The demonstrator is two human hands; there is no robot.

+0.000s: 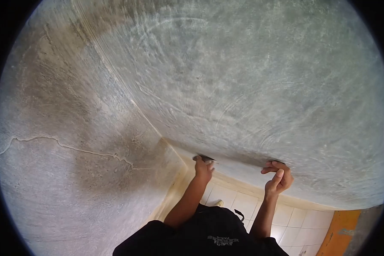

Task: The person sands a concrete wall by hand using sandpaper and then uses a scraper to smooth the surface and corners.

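Note:
My left hand (204, 169) is up against the grey plastered wall (260, 85), close to the corner. Its thumb and fingers are closed around a thin dark piece (206, 158) lying along the wall surface; I cannot tell what kind of thing it is. Further right, my right hand (279, 178) is raised to the same wall, its fingers loosely bent and pointing left, the thumb apart from them. A dark patch shows behind its knuckles, and nothing is seen in its grasp.
A second plastered wall (51, 179) meets the first at a corner on the left, with a raised wavy crack (72, 147) across it. Below are white floor tiles (296, 217), a cream-coloured border (168, 200) along the wall base, and an orange post (339, 232) at lower right.

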